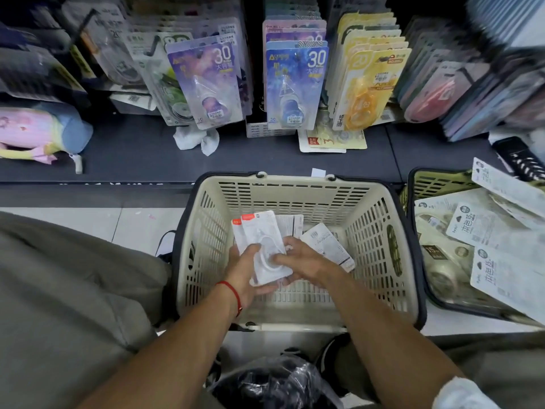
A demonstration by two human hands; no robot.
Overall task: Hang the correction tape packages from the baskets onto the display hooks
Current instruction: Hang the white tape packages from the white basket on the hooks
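Inside the cream plastic basket [371, 231] both of my hands hold a small stack of white correction tape packages [259, 231] with red top corners. My left hand [246, 270] grips the stack from the left and below. On its right side, my right hand [303, 261] pinches the stack. Two more white packages [327, 243] lie on the basket floor behind my hands. Above the dark shelf hang rows of packages on display hooks: purple ones [206, 81], blue ones [295, 81] and yellow ones [368, 84].
A second, olive basket [433, 184] at the right is full of white packages. A crumpled white tissue [196, 140] and a pastel plush toy [38, 134] lie on the shelf. A black plastic bag [274, 382] sits near my knees.
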